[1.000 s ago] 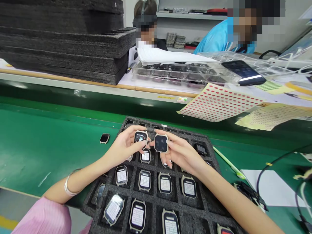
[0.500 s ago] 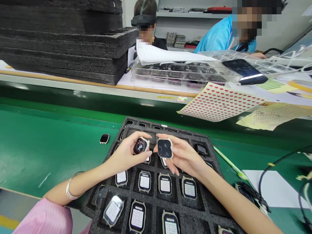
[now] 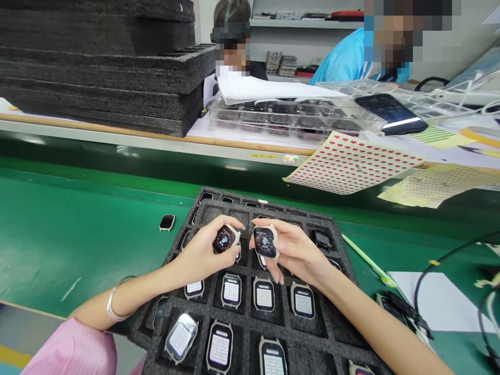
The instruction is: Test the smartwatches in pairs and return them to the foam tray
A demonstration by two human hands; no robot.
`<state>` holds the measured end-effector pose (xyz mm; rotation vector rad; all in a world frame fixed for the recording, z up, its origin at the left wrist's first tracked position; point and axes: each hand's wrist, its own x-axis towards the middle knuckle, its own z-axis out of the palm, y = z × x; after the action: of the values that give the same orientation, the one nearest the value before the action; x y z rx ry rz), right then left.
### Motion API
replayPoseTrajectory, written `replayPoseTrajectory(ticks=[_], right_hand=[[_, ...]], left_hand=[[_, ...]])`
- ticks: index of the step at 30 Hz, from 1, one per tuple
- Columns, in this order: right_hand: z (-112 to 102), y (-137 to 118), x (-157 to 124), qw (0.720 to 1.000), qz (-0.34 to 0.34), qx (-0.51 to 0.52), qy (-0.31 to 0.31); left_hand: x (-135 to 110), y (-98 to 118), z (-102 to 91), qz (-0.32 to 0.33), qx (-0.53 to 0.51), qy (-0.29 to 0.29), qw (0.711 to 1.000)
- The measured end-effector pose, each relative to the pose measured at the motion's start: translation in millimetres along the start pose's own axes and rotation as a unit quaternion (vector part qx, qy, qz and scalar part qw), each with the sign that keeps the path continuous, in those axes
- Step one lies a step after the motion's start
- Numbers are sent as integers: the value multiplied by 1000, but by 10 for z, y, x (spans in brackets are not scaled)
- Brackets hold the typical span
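Observation:
My left hand (image 3: 209, 245) is closed around a smartwatch body (image 3: 224, 240), whose dark face shows a small blue and white graphic. Close by on the right, my right hand (image 3: 295, 247) grips a second smartwatch body (image 3: 265, 241) by its edges, its screen lit with a similar graphic. Neither watch has a strap. Both hands are above a black foam tray (image 3: 244, 325), where several more watch bodies sit in square pockets, many with white grid screens, such as this watch (image 3: 232, 291). My forearms and hands cover part of the tray.
One loose watch (image 3: 167, 222) lies on the green bench (image 3: 78, 245). Stacked black foam trays (image 3: 97, 78) stand on the shelf at left. Clear plastic trays (image 3: 289, 117), a phone (image 3: 390, 112) and dotted sticker sheets (image 3: 347, 164) are along it. Two people sit beyond. Cables (image 3: 424, 281) lie at right.
The screen of the watch in my right hand has gone from black to lit with a graphic, and that watch has tilted slightly. My left hand has hardly moved.

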<state>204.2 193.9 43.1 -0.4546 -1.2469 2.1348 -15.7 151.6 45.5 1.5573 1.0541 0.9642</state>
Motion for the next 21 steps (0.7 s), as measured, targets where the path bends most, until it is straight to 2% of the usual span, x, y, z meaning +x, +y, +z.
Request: replayPoseTrajectory(ticks=[13, 21], right_hand=[[39, -6, -3, 999, 7, -33, 6], [74, -45, -17, 998, -15, -46, 27]], left_hand=[[-49, 63, 29, 51, 45, -1, 998], [-47, 71, 16, 59, 43, 14, 997]])
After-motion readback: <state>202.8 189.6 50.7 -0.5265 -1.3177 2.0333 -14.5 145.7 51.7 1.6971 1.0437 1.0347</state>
